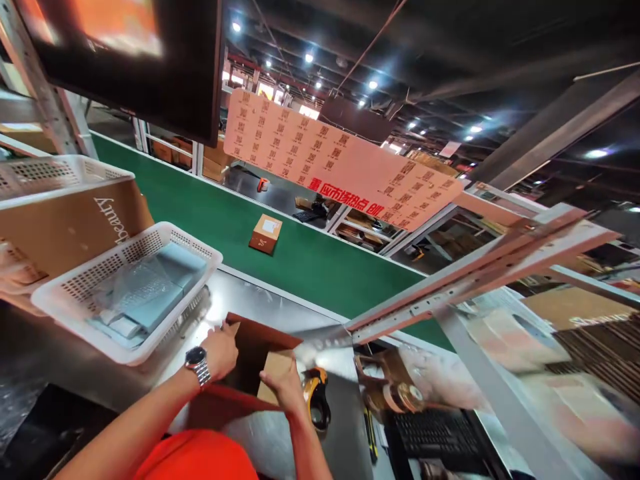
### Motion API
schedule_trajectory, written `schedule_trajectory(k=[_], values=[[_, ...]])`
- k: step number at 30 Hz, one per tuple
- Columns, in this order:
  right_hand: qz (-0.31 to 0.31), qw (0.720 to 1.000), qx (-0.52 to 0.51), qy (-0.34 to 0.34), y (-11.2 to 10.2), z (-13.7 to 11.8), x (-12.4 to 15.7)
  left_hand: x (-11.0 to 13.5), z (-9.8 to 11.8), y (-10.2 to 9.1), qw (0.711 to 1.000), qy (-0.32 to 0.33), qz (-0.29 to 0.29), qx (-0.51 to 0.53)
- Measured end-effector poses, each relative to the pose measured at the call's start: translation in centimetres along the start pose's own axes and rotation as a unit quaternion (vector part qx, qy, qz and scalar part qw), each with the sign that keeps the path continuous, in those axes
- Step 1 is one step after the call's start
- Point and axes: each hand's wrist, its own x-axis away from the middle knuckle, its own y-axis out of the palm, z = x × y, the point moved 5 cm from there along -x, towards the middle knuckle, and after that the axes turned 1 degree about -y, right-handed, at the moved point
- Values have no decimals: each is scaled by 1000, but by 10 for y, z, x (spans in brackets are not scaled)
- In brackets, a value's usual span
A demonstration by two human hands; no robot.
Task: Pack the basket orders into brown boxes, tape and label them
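Note:
A brown cardboard box [257, 339] stands on the metal bench in front of me, its flaps up and its inside dark. My left hand [220, 352], with a watch on the wrist, is closed on the box's left edge, where a small corner of flap shows at the fingers. On the other side, my right hand [287, 388] grips a tan flap [273, 367], thumb on its face. What lies inside the box is hidden. Just right of my right hand sits an orange and black tape dispenser [317, 399].
A white basket [207, 257] with light blue boxes [173, 273] stands at left. Beyond the bench runs a green conveyor [320, 267] carrying a small carton [265, 233]. A metal post [425, 293] slants across the right, near a keyboard [433, 432] and a yellow cutter [370, 437].

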Motion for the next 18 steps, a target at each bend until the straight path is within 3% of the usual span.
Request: schedule_trajectory(k=[6, 11, 13, 15, 18], values=[[28, 998, -49, 33, 9, 12, 0, 42, -10, 5, 994, 96, -41, 36], [16, 986, -135, 92, 0, 32, 0, 14, -10, -6, 988, 151, -39, -8], [5, 980, -152, 125, -6, 35, -1, -4, -14, -4, 992, 123, 12, 13], [-4, 977, -156, 142, -12, 29, -4, -16, -27, 3, 993, 46, 92, 53], [-4, 980, -164, 108, -17, 5, -14, -20, -50, 25, 977, -64, 158, 131]])
